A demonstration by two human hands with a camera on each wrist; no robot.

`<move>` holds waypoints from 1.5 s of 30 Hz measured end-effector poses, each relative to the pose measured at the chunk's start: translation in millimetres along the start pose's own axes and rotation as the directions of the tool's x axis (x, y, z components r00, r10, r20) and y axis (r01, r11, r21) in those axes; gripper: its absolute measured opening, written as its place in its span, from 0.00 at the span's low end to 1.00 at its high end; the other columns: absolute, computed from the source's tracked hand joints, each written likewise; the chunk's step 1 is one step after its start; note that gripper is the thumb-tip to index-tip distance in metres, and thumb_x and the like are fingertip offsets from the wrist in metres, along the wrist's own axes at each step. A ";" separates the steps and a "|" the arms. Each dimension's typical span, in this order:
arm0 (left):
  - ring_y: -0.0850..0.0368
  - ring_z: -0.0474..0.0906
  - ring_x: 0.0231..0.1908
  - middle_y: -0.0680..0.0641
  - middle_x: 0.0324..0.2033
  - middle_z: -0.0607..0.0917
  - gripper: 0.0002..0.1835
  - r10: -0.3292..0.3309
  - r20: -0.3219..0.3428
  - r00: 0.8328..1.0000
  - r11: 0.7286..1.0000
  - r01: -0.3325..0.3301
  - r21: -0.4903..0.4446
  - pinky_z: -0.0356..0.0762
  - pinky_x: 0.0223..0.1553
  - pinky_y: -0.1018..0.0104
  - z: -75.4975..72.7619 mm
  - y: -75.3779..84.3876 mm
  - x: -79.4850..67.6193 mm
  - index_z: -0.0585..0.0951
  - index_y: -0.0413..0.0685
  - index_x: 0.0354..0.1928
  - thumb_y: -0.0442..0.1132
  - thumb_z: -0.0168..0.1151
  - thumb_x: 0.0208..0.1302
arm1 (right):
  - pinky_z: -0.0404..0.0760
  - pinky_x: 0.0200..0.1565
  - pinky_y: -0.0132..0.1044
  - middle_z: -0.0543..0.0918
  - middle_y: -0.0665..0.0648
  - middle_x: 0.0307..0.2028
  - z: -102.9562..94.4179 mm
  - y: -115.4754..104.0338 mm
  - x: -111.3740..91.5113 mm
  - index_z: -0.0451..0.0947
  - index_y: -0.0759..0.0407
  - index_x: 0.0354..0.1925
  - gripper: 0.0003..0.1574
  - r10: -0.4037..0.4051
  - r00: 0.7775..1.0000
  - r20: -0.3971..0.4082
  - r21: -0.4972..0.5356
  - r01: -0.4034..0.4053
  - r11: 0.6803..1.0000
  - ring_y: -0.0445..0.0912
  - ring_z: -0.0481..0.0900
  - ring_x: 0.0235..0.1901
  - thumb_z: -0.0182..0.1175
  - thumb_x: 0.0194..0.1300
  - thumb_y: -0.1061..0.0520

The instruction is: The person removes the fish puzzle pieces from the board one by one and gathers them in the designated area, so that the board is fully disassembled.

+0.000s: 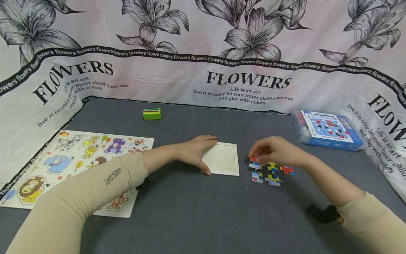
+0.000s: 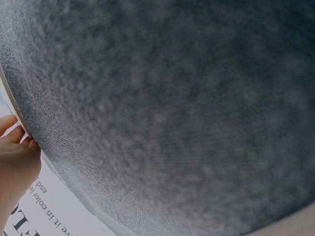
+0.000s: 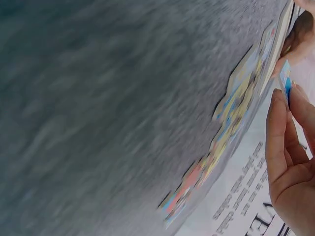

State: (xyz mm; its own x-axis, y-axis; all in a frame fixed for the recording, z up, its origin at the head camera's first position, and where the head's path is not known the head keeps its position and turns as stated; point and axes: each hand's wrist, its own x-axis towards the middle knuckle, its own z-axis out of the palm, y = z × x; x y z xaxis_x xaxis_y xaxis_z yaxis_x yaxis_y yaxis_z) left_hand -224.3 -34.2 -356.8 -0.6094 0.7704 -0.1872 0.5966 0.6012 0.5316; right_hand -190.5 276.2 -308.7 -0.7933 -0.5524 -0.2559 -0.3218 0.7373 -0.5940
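Note:
A square, pale wooden puzzle tray with a raised rim lies flat on the cloth. My left hand holds its left side, thumb near the front corner and fingers along the far edge; in the left wrist view the hand shows only at the left border. Just right of the tray, my right hand is over several colourful jigsaw pieces. In the right wrist view, thumb and fingers of the right hand pinch one small jigsaw piece, blue on its face, raised off the cloth.
At the left lies a large animal picture board, partly under the left sleeve. A small green box stands at the back. A clear and blue boxed set sits at the back right. A flower-printed curtain hangs behind the grey cloth.

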 end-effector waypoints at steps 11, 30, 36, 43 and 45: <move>0.45 0.38 0.80 0.44 0.79 0.50 0.59 -0.006 0.006 1.000 1.000 0.006 -0.001 0.44 0.78 0.47 -2.3 3.8 -2.5 0.55 0.43 0.77 0.56 0.77 0.49 | 0.83 0.35 0.36 0.85 0.54 0.34 -11.5 23.0 -25.0 0.81 0.54 0.45 0.12 0.057 0.998 0.027 0.053 -0.058 0.997 0.43 0.82 0.29 0.67 0.62 0.56; 0.46 0.38 0.80 0.44 0.79 0.50 0.60 -0.013 0.008 1.000 1.000 0.013 0.002 0.43 0.78 0.47 -1.9 2.7 -1.4 0.54 0.44 0.77 0.57 0.77 0.48 | 0.84 0.35 0.36 0.83 0.52 0.28 -25.7 56.4 -62.1 0.78 0.63 0.41 0.14 0.110 0.984 0.138 0.137 -0.130 0.982 0.39 0.81 0.29 0.67 0.63 0.55; 0.45 0.38 0.80 0.44 0.79 0.50 0.59 -0.015 0.011 1.000 1.000 0.015 0.003 0.44 0.78 0.47 -2.8 3.1 -2.2 0.54 0.43 0.77 0.57 0.76 0.49 | 0.84 0.34 0.37 0.83 0.52 0.29 -24.4 62.1 -63.8 0.78 0.63 0.41 0.14 0.117 0.979 0.166 0.139 -0.140 0.980 0.39 0.81 0.29 0.67 0.62 0.56; 0.45 0.38 0.80 0.44 0.79 0.49 0.59 -0.014 0.012 1.000 1.000 0.014 -0.004 0.43 0.78 0.47 -2.7 2.7 -2.0 0.54 0.44 0.77 0.57 0.77 0.49 | 0.84 0.34 0.37 0.83 0.54 0.28 -22.1 63.8 -64.0 0.78 0.63 0.40 0.12 0.139 0.975 0.175 0.135 -0.164 0.977 0.38 0.81 0.28 0.67 0.61 0.57; 0.46 0.38 0.80 0.44 0.79 0.49 0.59 -0.015 0.013 1.000 1.000 0.015 -0.004 0.43 0.78 0.47 -2.4 2.3 -1.9 0.54 0.44 0.77 0.57 0.76 0.49 | 0.85 0.34 0.37 0.83 0.54 0.28 -21.3 63.8 -63.9 0.79 0.63 0.40 0.12 0.143 0.974 0.174 0.137 -0.167 0.976 0.38 0.81 0.28 0.67 0.61 0.58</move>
State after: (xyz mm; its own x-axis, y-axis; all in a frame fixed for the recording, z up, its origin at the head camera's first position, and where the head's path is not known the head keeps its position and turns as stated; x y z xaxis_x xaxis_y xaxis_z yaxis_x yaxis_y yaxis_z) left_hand -223.0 -34.8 -353.2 -0.6113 0.7643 -0.2056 0.5854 0.6114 0.5325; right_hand -171.4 366.8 -314.1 -0.7290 -0.5008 -0.4667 -0.1107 0.7590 -0.6416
